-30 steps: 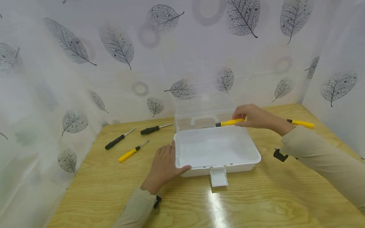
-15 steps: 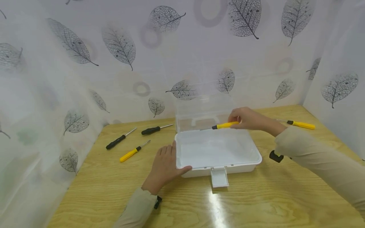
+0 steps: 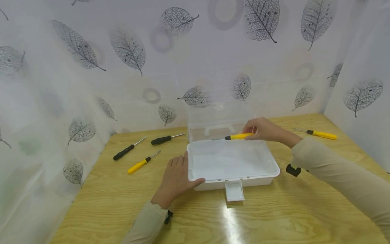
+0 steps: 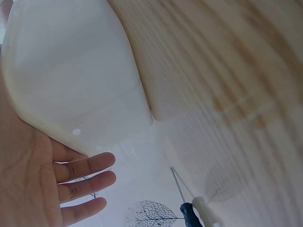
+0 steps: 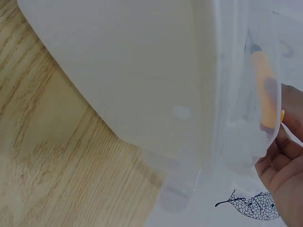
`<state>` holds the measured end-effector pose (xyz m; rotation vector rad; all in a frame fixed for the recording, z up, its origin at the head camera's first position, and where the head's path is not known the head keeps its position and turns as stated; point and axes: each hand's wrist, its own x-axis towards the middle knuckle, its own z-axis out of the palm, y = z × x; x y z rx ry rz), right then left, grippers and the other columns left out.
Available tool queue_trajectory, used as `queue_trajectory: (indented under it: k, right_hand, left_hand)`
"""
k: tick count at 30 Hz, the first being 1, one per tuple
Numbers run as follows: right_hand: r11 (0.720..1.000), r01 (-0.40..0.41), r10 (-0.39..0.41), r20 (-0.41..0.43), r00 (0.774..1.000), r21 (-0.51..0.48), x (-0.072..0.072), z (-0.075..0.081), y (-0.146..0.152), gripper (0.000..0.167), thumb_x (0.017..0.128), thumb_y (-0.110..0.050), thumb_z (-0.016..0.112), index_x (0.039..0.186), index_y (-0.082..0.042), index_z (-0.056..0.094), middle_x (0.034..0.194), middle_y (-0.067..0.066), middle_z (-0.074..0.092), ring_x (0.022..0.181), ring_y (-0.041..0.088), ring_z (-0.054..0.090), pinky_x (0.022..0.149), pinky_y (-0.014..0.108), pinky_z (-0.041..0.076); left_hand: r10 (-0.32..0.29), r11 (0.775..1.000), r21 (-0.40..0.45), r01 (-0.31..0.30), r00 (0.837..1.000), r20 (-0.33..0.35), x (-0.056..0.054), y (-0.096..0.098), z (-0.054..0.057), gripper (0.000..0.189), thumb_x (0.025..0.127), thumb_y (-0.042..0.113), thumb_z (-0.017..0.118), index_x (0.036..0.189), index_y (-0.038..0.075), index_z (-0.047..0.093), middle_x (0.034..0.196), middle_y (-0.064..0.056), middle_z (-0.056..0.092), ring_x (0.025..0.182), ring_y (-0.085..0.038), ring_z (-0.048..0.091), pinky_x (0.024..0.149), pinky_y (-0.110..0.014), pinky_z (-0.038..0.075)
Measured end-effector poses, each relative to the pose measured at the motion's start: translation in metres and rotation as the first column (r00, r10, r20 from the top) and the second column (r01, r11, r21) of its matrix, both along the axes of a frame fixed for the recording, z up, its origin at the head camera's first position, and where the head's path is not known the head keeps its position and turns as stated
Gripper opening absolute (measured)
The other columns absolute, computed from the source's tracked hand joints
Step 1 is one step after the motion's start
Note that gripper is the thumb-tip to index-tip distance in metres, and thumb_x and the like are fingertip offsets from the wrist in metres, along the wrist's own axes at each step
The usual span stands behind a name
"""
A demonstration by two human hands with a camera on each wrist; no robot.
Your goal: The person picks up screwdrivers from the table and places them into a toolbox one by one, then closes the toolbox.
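A white plastic box with its clear lid raised at the back sits mid-table. My left hand rests against the box's left side, its thumb along the front corner and fingers straight, as the left wrist view also shows. Over the box's back edge, my right hand pinches a yellow-handled screwdriver by the handle end, the shaft pointing left. Seen from the right wrist, that yellow handle shows through translucent plastic, with the right fingers at its end.
Two black screwdrivers and a yellow one lie left of the box. Another yellow screwdriver lies at the right. A white latch hangs from the front. Leaf-print sheeting closes off the back and sides.
My right hand has moved a little left and down, bringing the yellow screwdriver lower over the box's back edge. The left hand stays in place on the box.
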<state>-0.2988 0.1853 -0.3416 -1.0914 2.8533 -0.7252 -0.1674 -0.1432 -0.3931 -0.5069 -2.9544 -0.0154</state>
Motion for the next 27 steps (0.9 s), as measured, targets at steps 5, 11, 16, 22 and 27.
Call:
queue_trajectory:
  k: [5, 11, 16, 22, 27]
  right_hand:
    - [1.0, -0.012, 0.011, 0.029, 1.0, 0.002, -0.0004, -0.0008, -0.0005, 0.013, 0.078, -0.008, 0.074, 0.092, -0.007, 0.072, 0.086, 0.002, 0.069, 0.074, 0.011, 0.056, 0.07, 0.026, 0.052]
    - [0.999, -0.042, 0.041, 0.063, 0.997, 0.014, -0.0023, -0.0014, -0.0002, 0.016, 0.078, -0.003, 0.072, 0.094, -0.006, 0.072, 0.089, 0.003, 0.07, 0.077, 0.011, 0.058, 0.072, 0.029, 0.054]
    - [0.999, -0.049, 0.047, 0.09, 0.995, 0.022, -0.004, -0.0023, 0.0013, 0.017, 0.077, -0.003, 0.072, 0.094, -0.005, 0.072, 0.092, 0.005, 0.071, 0.079, 0.013, 0.06, 0.076, 0.031, 0.055]
    - [0.998, -0.052, 0.048, 0.107, 0.993, 0.029, -0.0051, -0.0024, 0.0021, 0.018, 0.079, -0.004, 0.072, 0.096, -0.004, 0.071, 0.094, 0.006, 0.071, 0.081, 0.014, 0.061, 0.078, 0.034, 0.055]
    - [0.998, -0.052, 0.048, 0.118, 0.992, 0.036, -0.0045, -0.0025, 0.0018, 0.018, 0.08, -0.005, 0.071, 0.098, -0.005, 0.071, 0.096, 0.007, 0.071, 0.083, 0.015, 0.062, 0.08, 0.036, 0.055]
  left_hand:
    - [-0.004, 1.0, -0.001, 0.004, 1.0, -0.004, -0.0003, 0.0003, -0.0002, 0.11, 0.074, 0.077, 0.049, 0.142, -0.007, 0.03, 0.123, -0.019, 0.056, 0.116, -0.032, 0.053, 0.102, -0.044, 0.041]
    - [-0.008, 1.0, 0.01, 0.008, 1.0, -0.008, -0.0003, 0.0002, -0.0003, 0.109, 0.075, 0.076, 0.051, 0.142, -0.007, 0.03, 0.123, -0.02, 0.055, 0.116, -0.033, 0.053, 0.102, -0.044, 0.041]
    - [-0.016, 1.0, 0.012, 0.016, 1.0, -0.016, 0.0005, -0.0004, -0.0003, 0.109, 0.075, 0.075, 0.051, 0.142, -0.008, 0.029, 0.121, -0.02, 0.056, 0.115, -0.033, 0.053, 0.101, -0.044, 0.041]
    - [-0.014, 1.0, 0.013, 0.015, 1.0, -0.017, 0.0002, -0.0001, -0.0008, 0.109, 0.075, 0.076, 0.051, 0.142, -0.008, 0.029, 0.122, -0.019, 0.056, 0.115, -0.032, 0.053, 0.101, -0.043, 0.041]
    - [-0.015, 1.0, 0.013, 0.015, 1.0, -0.022, -0.0002, 0.0, -0.0021, 0.109, 0.075, 0.076, 0.05, 0.143, -0.007, 0.029, 0.122, -0.019, 0.056, 0.115, -0.032, 0.053, 0.101, -0.044, 0.042]
